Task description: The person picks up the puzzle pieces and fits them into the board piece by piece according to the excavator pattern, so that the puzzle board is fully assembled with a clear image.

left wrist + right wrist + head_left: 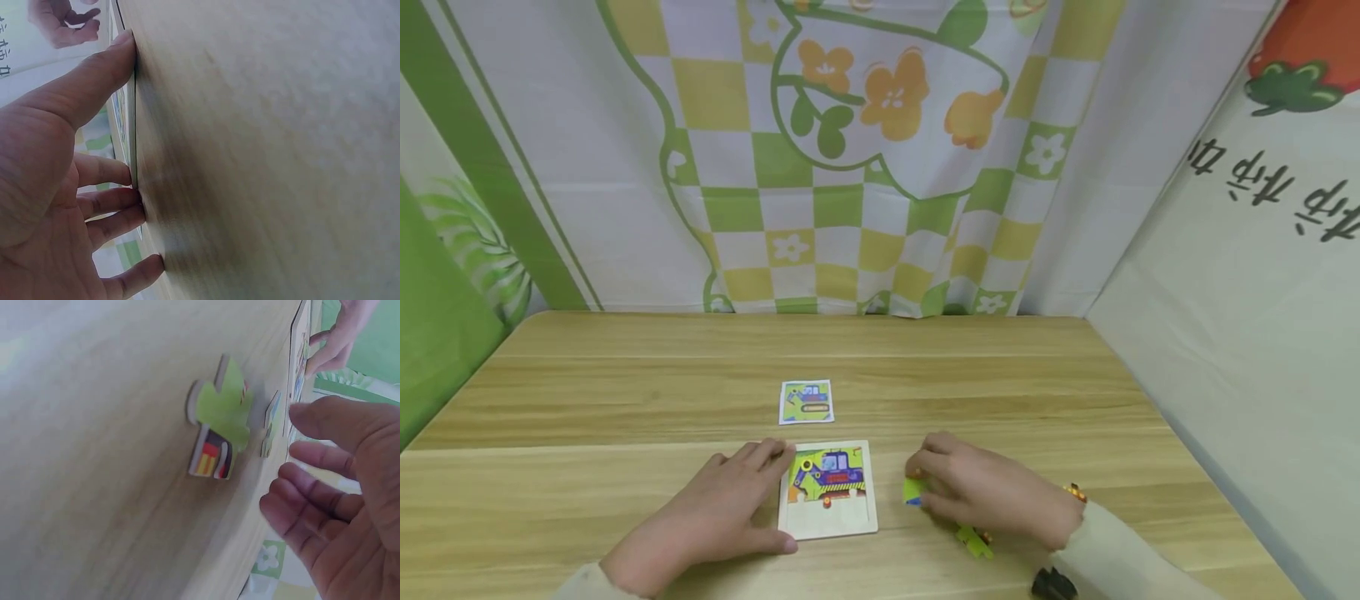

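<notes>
A square wooden puzzle board (833,527) lies on the table; an excavator picture fills its upper part, and bare wood shows below. My left hand (718,506) rests along its left side, the nearly straight fingers and thumb touching its edge in the left wrist view. To the board's right, my right hand (973,485) hovers around a green-and-blue puzzle piece (913,492). In the right wrist view, a gap separates its loosely bent fingers from that piece (270,428). Nearer that wrist lies another green puzzle piece (226,409) with red, yellow and black parts.
Behind the board lies a small picture card (806,402) with a similar excavator. A small orange-and-dark item (1074,492) shows beside the right wrist, and a black object (1054,583) sits at the lower edge. Patterned curtains (880,208) hang behind the wooden table (647,392).
</notes>
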`<control>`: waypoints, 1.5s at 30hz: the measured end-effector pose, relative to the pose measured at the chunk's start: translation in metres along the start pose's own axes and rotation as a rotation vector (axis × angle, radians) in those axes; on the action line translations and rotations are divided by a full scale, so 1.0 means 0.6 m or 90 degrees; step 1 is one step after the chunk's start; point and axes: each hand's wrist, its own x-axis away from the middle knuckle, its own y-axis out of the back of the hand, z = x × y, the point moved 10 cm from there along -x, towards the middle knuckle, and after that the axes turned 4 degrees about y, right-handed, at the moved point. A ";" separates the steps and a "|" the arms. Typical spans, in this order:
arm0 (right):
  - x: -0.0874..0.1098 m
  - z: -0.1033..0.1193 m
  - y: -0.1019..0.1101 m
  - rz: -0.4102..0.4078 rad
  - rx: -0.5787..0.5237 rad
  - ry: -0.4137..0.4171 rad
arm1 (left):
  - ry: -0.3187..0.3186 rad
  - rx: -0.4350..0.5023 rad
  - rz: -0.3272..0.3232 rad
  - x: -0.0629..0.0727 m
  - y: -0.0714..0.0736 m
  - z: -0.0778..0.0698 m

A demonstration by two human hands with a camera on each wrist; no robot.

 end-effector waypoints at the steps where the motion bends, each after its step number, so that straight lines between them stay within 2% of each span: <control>1: 0.001 -0.001 0.000 0.000 -0.002 -0.008 | 0.000 0.001 0.001 0.000 0.000 0.000; 8: 0.003 -0.003 -0.009 0.024 -0.006 -0.030 | -0.003 0.004 -0.002 0.000 0.001 0.000; 30: -0.007 0.001 -0.013 0.015 -0.015 0.002 | 0.002 0.002 -0.004 0.002 0.000 0.000; 40: -0.007 0.016 0.013 -0.028 0.013 0.020 | -0.003 -0.005 -0.008 0.000 0.001 -0.002; 45: -0.004 0.019 0.028 -0.028 0.001 0.004 | -0.002 -0.006 -0.008 0.001 0.002 -0.002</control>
